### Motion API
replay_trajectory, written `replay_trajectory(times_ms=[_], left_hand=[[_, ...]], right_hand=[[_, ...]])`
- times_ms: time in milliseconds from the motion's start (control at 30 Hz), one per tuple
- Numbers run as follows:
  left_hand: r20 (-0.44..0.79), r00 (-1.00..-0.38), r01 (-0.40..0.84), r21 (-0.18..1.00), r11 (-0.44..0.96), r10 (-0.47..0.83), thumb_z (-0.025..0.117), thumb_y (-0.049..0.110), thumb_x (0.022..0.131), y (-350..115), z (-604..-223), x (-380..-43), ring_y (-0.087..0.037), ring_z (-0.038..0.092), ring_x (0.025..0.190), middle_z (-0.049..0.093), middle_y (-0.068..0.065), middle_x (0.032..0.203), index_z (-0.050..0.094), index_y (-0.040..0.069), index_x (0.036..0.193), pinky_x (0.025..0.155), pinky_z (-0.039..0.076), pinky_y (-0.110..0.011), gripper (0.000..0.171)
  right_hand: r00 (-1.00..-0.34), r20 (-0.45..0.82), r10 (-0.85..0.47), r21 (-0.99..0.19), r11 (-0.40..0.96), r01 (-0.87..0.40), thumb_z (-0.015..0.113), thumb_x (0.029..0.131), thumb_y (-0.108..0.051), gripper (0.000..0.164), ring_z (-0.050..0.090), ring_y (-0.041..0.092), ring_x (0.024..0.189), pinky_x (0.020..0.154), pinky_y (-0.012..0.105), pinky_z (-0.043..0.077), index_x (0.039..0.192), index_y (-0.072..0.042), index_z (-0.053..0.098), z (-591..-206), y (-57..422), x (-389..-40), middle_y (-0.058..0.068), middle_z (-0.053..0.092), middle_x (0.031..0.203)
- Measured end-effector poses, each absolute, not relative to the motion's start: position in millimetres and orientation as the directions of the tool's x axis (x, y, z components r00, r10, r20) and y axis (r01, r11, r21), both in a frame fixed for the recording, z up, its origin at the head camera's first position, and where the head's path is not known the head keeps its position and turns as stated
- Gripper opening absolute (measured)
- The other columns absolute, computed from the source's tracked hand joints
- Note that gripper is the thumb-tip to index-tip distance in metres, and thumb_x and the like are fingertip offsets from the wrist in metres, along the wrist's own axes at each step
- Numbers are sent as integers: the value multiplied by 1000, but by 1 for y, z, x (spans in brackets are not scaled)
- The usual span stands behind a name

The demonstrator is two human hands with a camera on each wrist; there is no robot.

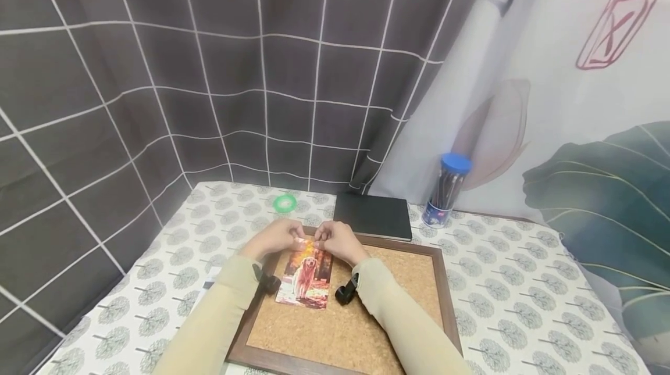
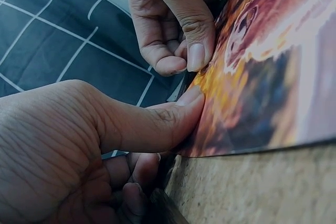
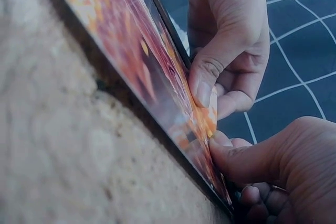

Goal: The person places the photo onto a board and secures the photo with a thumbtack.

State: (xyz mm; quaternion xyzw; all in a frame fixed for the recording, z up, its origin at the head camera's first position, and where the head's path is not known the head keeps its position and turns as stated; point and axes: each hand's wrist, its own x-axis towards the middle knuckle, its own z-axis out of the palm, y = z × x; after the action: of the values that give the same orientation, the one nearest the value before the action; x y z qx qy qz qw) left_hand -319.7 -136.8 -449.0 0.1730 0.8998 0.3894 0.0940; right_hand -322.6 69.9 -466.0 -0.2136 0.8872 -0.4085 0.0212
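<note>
A photo of a golden dog among autumn colours (image 1: 306, 276) lies over the left part of a brown-framed cork board (image 1: 293, 328). At the photo's top edge, my left hand (image 1: 277, 236) and right hand (image 1: 340, 241) pinch it side by side. The left wrist view has the left thumb (image 2: 152, 124) on the picture's face, with curled fingers behind the edge. In the right wrist view the right hand (image 3: 268, 166) likewise grips the edge, close to the left hand (image 3: 231, 40). The photo stands slightly off the cork there.
Behind the board lie a black notebook (image 1: 371, 215) and a green tape roll (image 1: 285, 203). A blue-lidded clear jar of dark pens (image 1: 445, 189) stands at the back right. Something white and flat (image 1: 211, 275) shows partly beneath my left sleeve. A grid-patterned curtain (image 1: 230, 113) hangs behind the table.
</note>
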Motion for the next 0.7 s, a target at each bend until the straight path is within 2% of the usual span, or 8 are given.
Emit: replay_trajectory(times_ms=[233, 367, 700], left_hand=[[-53, -921, 224, 740, 635, 387, 79, 9, 78, -136, -450, -321, -17, 61, 79, 66, 1, 79, 68, 11, 84, 80, 50, -37, 13], [-27, -918, 247, 741, 625, 395, 79, 10, 78, -136, -449, -322, -18, 60, 80, 66, 1, 80, 68, 11, 84, 81, 50, -40, 12], [-22, -900, 298, 696, 653, 435, 77, 12, 81, -139, -450, -321, -17, 59, 80, 65, 2, 82, 66, 13, 89, 83, 48, -43, 14]], right_hand=[[-908, 135, -396, -725, 585, -363, 80, 78, -7, 13, 52, 11, 66, 67, 28, 45, 84, -12, 70, -466, 69, -322, -4, 58, 71], [-906, 174, -385, -714, 584, -385, 79, 76, -6, 13, 51, 11, 64, 64, 28, 44, 82, -11, 70, -466, 69, -323, -3, 57, 69], [-912, 180, -370, -711, 592, -380, 76, 73, -3, 13, 49, 10, 61, 60, 25, 42, 79, -9, 67, -469, 64, -323, -3, 55, 65]])
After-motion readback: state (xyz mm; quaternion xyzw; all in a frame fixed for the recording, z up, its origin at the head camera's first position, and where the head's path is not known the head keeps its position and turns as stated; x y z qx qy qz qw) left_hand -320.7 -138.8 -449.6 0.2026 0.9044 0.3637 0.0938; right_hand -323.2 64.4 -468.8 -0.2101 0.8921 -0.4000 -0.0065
